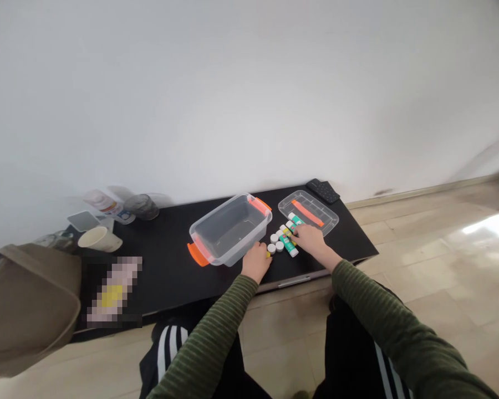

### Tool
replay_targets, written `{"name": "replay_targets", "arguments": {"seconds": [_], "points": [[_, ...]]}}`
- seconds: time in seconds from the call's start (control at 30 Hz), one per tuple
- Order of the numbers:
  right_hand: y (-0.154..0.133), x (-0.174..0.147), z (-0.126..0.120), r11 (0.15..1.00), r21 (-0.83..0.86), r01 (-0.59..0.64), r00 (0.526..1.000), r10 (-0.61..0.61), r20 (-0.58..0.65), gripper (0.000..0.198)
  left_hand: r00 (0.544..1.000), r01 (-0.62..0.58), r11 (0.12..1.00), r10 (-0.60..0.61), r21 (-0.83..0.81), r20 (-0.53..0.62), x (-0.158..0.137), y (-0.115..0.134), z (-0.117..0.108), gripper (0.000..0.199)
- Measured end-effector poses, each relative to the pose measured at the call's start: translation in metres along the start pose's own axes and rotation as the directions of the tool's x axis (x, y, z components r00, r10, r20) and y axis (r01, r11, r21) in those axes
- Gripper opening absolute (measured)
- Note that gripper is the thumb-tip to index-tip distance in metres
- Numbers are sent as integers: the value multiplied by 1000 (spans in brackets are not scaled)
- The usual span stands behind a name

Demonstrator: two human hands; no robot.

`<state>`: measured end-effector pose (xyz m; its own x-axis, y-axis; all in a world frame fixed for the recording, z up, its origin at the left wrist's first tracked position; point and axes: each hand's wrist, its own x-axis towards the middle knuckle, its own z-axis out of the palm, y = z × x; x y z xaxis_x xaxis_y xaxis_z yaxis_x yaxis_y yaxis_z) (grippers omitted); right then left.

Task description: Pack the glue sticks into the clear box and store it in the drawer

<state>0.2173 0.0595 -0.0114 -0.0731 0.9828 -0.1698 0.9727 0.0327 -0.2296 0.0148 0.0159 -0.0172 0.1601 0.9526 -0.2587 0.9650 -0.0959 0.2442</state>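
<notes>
A clear plastic box [228,224] with orange clip handles stands on the black tabletop, without its lid. Just to its right lie several green-and-white glue sticks [289,244], with a yellow-and-white one among them. Three small round white caps [274,238] sit close together between my hands. My left hand [258,261] is curled at the box's near right corner, its fingers closed around a small yellow thing that is mostly hidden. My right hand [310,241] pinches at a glue stick in the group, and its fingers hide part of it.
The clear lid [330,214] with an orange strip lies behind my right hand, and a black folding keyboard [323,190] at the far right corner. On the left are a paper cup [100,239], a white bottle [108,205], a dark stone-like object [142,206] and a brown bag [29,305].
</notes>
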Motion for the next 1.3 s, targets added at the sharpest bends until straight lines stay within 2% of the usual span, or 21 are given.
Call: {"name": "replay_targets", "arguments": {"seconds": [0.23, 0.37, 0.47, 0.53, 0.57, 0.6, 0.67, 0.7, 0.77, 0.8, 0.87, 0.93, 1.03, 1.3], "points": [[-19, 2, 3, 993, -103, -61, 997, 65, 37, 32, 1000, -4, 1000, 5, 11, -14, -5, -4, -7, 19], [-24, 3, 4, 989, -123, -81, 994, 89, 60, 32, 1000, 5, 999, -5, -44, -9, -10, -10, -12, 17], [-22, 1, -2, 992, -102, -78, 996, 83, 43, 31, 1000, 16, 988, -20, -155, -21, -12, -15, -15, 12], [-17, -3, -8, 994, -73, -76, 997, 76, 1, 30, 999, 7, 939, -25, -343, -47, -12, -17, -17, 9], [-14, -6, -11, 996, -46, -70, 997, 69, -35, 29, 998, 5, 874, -32, -486, -47, -12, -18, -18, 9], [-11, -10, -14, 998, -3, -58, 995, 57, -77, 29, 999, 11, 766, -42, -642, -33, -12, -18, -19, 9], [-6, -21, -19, 991, 132, 1, 988, 19, -153, 27, 999, 44, 445, -42, -894, 29, -13, -16, -20, 14], [-5, -28, -21, 974, 220, 47, 983, -6, -181, 26, 998, 68, 272, -29, -960, 63, -15, -14, -21, 16], [-4, -42, -22, 903, 406, 140, 977, -60, -205, 23, 993, 116, -12, 6, -993, 116, -17, -11, -23, 19], [-6, -48, -23, 856, 486, 178, 975, -86, -205, 22, 990, 138, -120, 22, -983, 136, -19, -9, -23, 19], [-10, -60, -23, 772, 592, 231, 970, -138, -199, 19, 985, 172, -277, 39, -945, 168, -20, -6, -25, 16], [-15, -67, -22, 734, 617, 283, 958, -191, -213, 16, 982, 185, -374, 37, -909, 185, -20, -5, -25, 13], [-19, -71, -22, 750, 551, 366, 929, -256, -268, 14, 982, 173, -440, 13, -881, 186, -19, -4, -26, 10], [-11, -69, -19, 791, 402, 462, 878, -344, -333, 21, 987, 154, -424, 15, -893, 163, -23, -4, -25, 8]]}}
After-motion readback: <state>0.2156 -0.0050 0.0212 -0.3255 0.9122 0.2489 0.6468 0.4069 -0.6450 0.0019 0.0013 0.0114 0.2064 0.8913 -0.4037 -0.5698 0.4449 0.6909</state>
